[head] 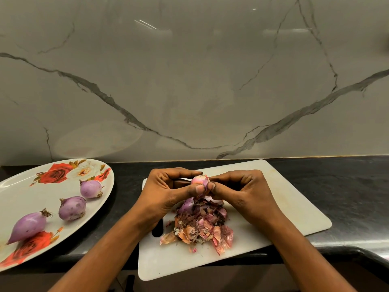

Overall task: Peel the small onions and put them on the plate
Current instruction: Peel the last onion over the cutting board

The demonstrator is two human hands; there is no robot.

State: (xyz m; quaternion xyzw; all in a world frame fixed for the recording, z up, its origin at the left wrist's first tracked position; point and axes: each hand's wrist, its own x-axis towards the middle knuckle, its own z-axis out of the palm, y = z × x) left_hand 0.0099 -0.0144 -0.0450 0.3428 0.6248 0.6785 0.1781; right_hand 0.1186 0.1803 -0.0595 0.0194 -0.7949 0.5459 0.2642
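Note:
My left hand [168, 190] holds a small pinkish onion [199, 179] above the white cutting board [273, 207], thumb and fingers curled round it. My right hand [237, 188] pinches the skin at the onion's right side. A pile of dry onion skins [202, 226] lies on the board under my hands, with another purple onion [187, 205] partly buried in it. Three peeled purple onions [91, 188] [72, 208] [29, 225] lie on the flowered white plate [25, 190] at the left.
The board lies on a dark counter [347, 186] whose front edge curves at the lower right. A marble wall [189, 81] rises right behind. A dark slot, the board's handle hole [157, 228], shows by my left wrist.

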